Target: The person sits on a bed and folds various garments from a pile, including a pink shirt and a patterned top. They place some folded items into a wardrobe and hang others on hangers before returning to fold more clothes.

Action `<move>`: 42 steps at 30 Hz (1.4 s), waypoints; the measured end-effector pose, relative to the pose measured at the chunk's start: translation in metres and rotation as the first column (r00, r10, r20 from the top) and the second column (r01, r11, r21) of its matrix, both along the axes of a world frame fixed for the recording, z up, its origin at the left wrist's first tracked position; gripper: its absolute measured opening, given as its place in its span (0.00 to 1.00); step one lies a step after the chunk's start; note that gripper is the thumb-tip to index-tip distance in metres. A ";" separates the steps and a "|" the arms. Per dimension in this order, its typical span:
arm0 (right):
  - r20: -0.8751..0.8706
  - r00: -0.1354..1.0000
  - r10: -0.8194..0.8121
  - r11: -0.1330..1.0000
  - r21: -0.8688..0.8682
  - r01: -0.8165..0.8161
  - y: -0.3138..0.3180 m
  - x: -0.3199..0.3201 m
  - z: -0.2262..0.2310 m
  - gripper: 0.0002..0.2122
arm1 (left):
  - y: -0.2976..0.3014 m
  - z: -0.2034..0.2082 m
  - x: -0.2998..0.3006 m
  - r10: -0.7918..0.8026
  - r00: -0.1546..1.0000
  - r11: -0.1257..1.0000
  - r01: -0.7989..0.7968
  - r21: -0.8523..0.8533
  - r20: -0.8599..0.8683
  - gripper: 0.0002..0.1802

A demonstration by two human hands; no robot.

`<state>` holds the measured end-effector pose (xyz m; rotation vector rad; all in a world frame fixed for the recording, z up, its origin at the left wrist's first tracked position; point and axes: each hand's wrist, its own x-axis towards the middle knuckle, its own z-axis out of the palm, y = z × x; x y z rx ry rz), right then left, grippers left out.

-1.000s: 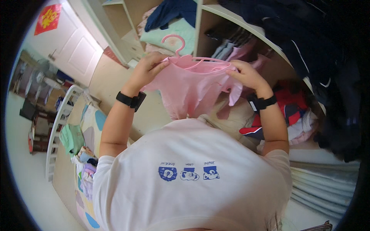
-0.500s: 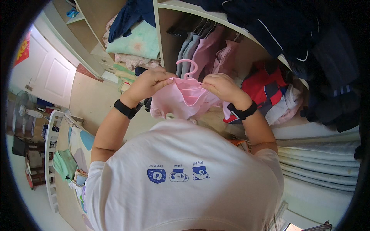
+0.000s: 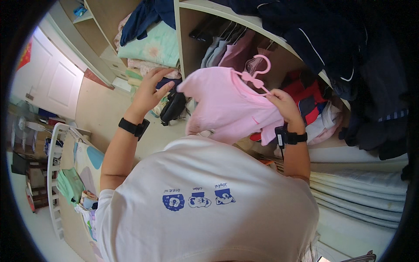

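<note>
A pink shirt (image 3: pixel 231 102) hangs spread on a pink clothes hanger (image 3: pixel 253 78) in front of my chest. The hanger's hook points up and to the right, and a bow shape shows at its neck. At the shirt's right shoulder, my right hand (image 3: pixel 283 104) pinches the collar together with the end of the hanger. My left hand (image 3: pixel 152 88) is off the cloth, fingers apart, to the left of the shirt's other sleeve. Both wrists wear black bands.
An open wardrobe holds hanging clothes (image 3: pixel 227 50) and a heap of red and dark garments (image 3: pixel 305 98). Folded bedding (image 3: pixel 152 48) fills a shelf at left. Dark clothes (image 3: pixel 305 39) hang over the upper right. A white-railed bed (image 3: pixel 56 174) stands left, and a black bag (image 3: pixel 173 107) lies beyond the shirt.
My left hand has let go of the shirt and moved left. My right hand has carried the shirt and hanger right, and the shirt's front has swung into view.
</note>
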<state>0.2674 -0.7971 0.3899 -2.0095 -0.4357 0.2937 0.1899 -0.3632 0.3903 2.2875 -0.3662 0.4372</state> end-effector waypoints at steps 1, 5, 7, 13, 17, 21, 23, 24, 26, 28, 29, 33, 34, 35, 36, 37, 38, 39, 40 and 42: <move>-0.099 0.994 -0.049 0.997 0.050 0.054 -0.009 0.002 -0.001 0.07 | 0.000 -0.003 0.000 -0.031 0.999 0.999 0.031 -0.005 0.010 0.17; -0.296 0.950 -0.100 0.970 0.184 0.160 -0.025 0.011 -0.008 0.05 | -0.002 -0.014 -0.003 -0.097 0.991 0.994 0.101 0.039 -0.094 0.14; -0.321 0.941 -0.110 0.951 0.242 0.194 -0.022 0.014 -0.015 0.04 | -0.006 -0.020 -0.002 -0.128 0.985 0.990 0.134 0.044 -0.114 0.14; -0.413 0.887 -0.208 0.794 0.458 0.399 0.025 0.033 -0.052 0.05 | -0.016 -0.028 0.006 -0.225 0.954 0.974 0.227 -0.015 -0.198 0.14; -0.325 0.908 -0.265 0.752 0.520 0.406 0.060 0.072 -0.070 0.08 | -0.022 -0.032 0.014 -0.272 0.956 0.962 0.274 0.003 -0.112 0.13; -0.175 0.805 -0.567 0.647 0.509 0.567 0.056 0.101 -0.076 0.10 | -0.018 -0.033 0.011 -0.277 0.955 0.961 0.276 -0.025 -0.105 0.13; -0.146 0.721 -0.678 0.565 0.524 0.637 0.045 0.104 -0.082 0.09 | -0.012 -0.034 0.005 -0.235 0.967 0.972 0.234 -0.025 -0.101 0.13; -0.153 0.686 -0.712 0.512 0.556 0.655 0.040 0.104 -0.086 0.09 | -0.008 -0.035 0.002 -0.222 0.968 0.975 0.218 -0.049 -0.117 0.13; 0.093 0.668 -0.738 0.645 0.387 0.659 0.035 0.110 -0.095 0.09 | 0.000 -0.037 -0.006 -0.189 0.967 0.980 0.177 -0.086 -0.171 0.12; 0.241 0.679 -0.693 0.721 0.240 0.650 0.034 0.120 -0.105 0.08 | 0.005 -0.040 -0.008 -0.180 0.964 0.983 0.166 -0.083 -0.195 0.13; 0.306 0.705 -0.640 0.763 0.143 0.631 0.036 0.132 -0.107 0.10 | 0.008 -0.041 -0.009 -0.174 0.961 0.984 0.159 -0.084 -0.216 0.13; 0.596 0.637 -0.489 0.758 -0.072 0.648 0.032 0.199 -0.098 0.13 | 0.015 -0.049 -0.014 -0.109 0.963 0.991 0.087 -0.101 -0.248 0.12; 0.683 0.599 -0.418 0.740 -0.127 0.661 0.025 0.218 -0.089 0.14 | 0.017 -0.051 -0.017 -0.092 0.964 0.992 0.067 -0.109 -0.249 0.12; 0.730 0.568 -0.379 0.713 -0.161 0.683 0.021 0.233 -0.083 0.14 | 0.019 -0.052 -0.020 -0.064 0.959 0.993 0.034 -0.112 -0.276 0.12; 0.756 0.544 -0.364 0.682 -0.181 0.708 0.015 0.245 -0.079 0.14 | 0.022 -0.054 -0.024 -0.041 0.960 0.994 0.011 -0.108 -0.279 0.12; 0.771 0.523 -0.363 0.649 -0.193 0.736 0.011 0.256 -0.074 0.14 | 0.024 -0.056 -0.028 -0.021 0.963 0.994 -0.009 -0.110 -0.269 0.12; 0.782 0.504 -0.368 0.616 -0.200 0.762 0.007 0.265 -0.069 0.15 | 0.026 -0.058 -0.032 0.011 0.958 0.993 -0.043 -0.106 -0.287 0.12; 0.791 0.485 -0.373 0.583 -0.207 0.786 0.004 0.273 -0.065 0.15 | 0.026 -0.060 -0.036 0.016 0.957 0.988 -0.059 -0.142 -0.288 0.12; 0.795 0.475 -0.378 0.561 -0.212 0.800 0.003 0.279 -0.062 0.15 | 0.025 -0.062 -0.040 0.027 0.961 0.985 -0.072 -0.154 -0.277 0.12; 0.804 0.453 -0.386 0.512 -0.222 0.830 0.006 0.284 -0.061 0.16 | 0.027 -0.066 -0.049 0.070 0.935 0.980 -0.130 -0.153 -0.346 0.12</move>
